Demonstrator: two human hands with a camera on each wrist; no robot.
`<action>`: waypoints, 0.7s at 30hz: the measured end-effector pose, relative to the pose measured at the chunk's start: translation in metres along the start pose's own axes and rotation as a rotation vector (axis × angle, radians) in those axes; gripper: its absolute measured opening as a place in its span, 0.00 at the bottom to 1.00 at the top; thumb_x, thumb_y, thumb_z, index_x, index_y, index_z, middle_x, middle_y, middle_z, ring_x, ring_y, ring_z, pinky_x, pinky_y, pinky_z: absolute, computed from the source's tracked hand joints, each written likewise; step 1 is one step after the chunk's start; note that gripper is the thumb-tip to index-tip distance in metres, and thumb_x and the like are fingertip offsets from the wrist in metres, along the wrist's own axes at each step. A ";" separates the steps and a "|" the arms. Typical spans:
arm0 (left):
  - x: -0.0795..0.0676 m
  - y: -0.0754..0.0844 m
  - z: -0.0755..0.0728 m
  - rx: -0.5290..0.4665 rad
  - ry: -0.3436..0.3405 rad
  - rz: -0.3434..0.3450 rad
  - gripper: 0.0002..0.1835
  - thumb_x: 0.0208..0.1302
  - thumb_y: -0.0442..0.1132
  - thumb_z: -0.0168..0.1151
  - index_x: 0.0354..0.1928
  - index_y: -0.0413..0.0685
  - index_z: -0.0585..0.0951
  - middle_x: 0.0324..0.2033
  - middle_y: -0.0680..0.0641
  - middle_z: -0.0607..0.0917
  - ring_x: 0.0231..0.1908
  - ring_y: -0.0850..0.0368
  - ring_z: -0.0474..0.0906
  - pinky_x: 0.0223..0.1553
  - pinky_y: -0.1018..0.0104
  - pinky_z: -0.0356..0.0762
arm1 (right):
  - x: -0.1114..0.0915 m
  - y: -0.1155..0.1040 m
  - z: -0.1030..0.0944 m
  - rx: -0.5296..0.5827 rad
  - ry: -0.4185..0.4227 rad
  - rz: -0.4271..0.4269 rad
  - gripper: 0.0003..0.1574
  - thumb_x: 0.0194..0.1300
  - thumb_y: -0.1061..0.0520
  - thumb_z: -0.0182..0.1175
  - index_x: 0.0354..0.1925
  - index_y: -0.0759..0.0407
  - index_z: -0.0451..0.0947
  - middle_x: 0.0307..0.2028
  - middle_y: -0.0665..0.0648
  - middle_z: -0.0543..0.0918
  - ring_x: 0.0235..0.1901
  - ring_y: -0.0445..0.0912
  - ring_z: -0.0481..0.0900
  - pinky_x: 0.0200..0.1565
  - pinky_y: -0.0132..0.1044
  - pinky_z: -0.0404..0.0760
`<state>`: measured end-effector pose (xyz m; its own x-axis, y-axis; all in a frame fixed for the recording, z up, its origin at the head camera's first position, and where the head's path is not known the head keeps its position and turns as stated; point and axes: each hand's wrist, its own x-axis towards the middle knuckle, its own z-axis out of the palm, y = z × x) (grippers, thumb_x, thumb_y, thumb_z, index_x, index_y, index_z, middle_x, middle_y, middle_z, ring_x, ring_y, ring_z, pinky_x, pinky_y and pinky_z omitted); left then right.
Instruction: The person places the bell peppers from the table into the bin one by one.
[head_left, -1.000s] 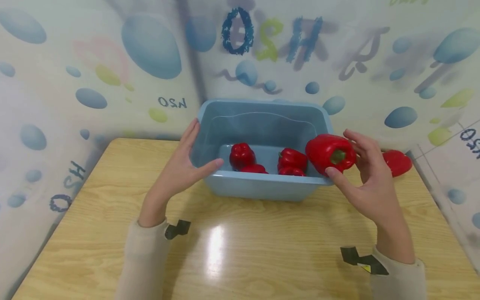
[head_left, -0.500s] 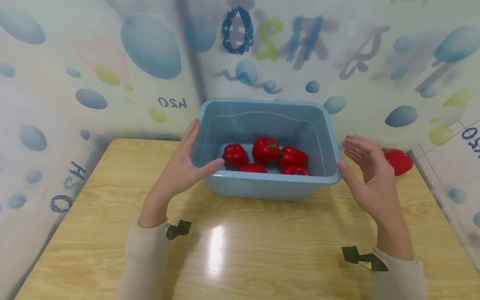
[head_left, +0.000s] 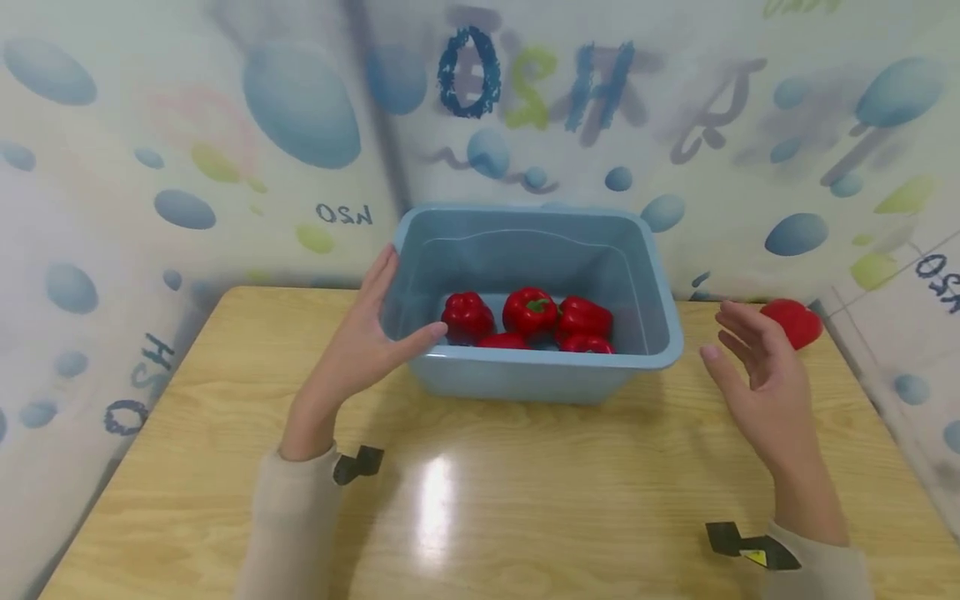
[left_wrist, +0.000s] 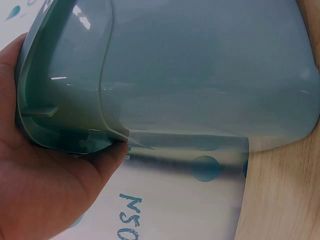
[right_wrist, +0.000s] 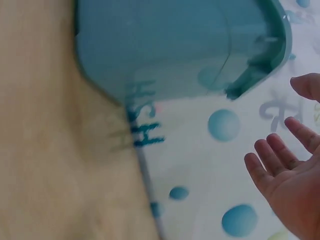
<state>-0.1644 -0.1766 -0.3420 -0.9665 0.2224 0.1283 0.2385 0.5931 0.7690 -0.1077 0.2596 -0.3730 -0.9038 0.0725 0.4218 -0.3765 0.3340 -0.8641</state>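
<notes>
Along the left rim of a light blue plastic bin (head_left: 517, 377), my left hand (head_left: 358, 337) holds on, thumb at the front corner and fingers at the outer side. The left wrist view shows that hand (left_wrist: 47, 182) round the rim. Inside the bin lie several red bell peppers (head_left: 530, 312), some partly hidden by the front wall. My right hand (head_left: 768, 396) hovers right of the bin, apart from it, fingers loosely spread with nothing in them. Just behind its fingers, a single red bell pepper (head_left: 795, 322) rests on the table, partly covered by the hand.
The light wood table (head_left: 480, 508) extends in front of the bin and to both sides. Close behind the bin rises a pale wall covering (head_left: 525, 158) with blue spots and letters. It also borders the table on the left and right.
A bell pepper in my right hand has gone into the bin, and that hand let go. It then drew away rightward from the rim. My left hand stayed on the bin.
</notes>
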 end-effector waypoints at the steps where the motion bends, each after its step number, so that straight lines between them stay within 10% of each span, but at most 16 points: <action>1: 0.000 0.000 0.001 -0.001 -0.001 0.000 0.55 0.60 0.61 0.67 0.80 0.71 0.42 0.80 0.67 0.41 0.80 0.53 0.45 0.71 0.32 0.63 | -0.003 0.003 -0.003 -0.038 0.001 0.016 0.37 0.64 0.73 0.59 0.70 0.64 0.65 0.65 0.47 0.74 0.64 0.37 0.73 0.62 0.16 0.71; 14: 0.002 0.000 0.001 0.004 -0.008 -0.002 0.55 0.60 0.61 0.67 0.80 0.71 0.42 0.80 0.67 0.41 0.80 0.53 0.45 0.71 0.32 0.63 | -0.028 0.037 -0.048 -0.305 0.001 0.210 0.39 0.70 0.62 0.61 0.75 0.49 0.62 0.65 0.35 0.69 0.61 0.27 0.67 0.58 0.08 0.67; 21: 0.001 0.001 0.001 0.001 -0.009 -0.015 0.55 0.60 0.62 0.67 0.80 0.71 0.42 0.80 0.67 0.41 0.80 0.54 0.45 0.71 0.33 0.63 | -0.031 0.051 -0.061 -0.367 0.019 0.349 0.41 0.72 0.54 0.60 0.77 0.44 0.56 0.75 0.51 0.61 0.73 0.35 0.63 0.60 0.07 0.63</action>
<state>-0.1653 -0.1748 -0.3411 -0.9690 0.2207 0.1109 0.2242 0.5972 0.7701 -0.0862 0.3317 -0.4140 -0.9577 0.2549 0.1333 0.0468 0.5952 -0.8022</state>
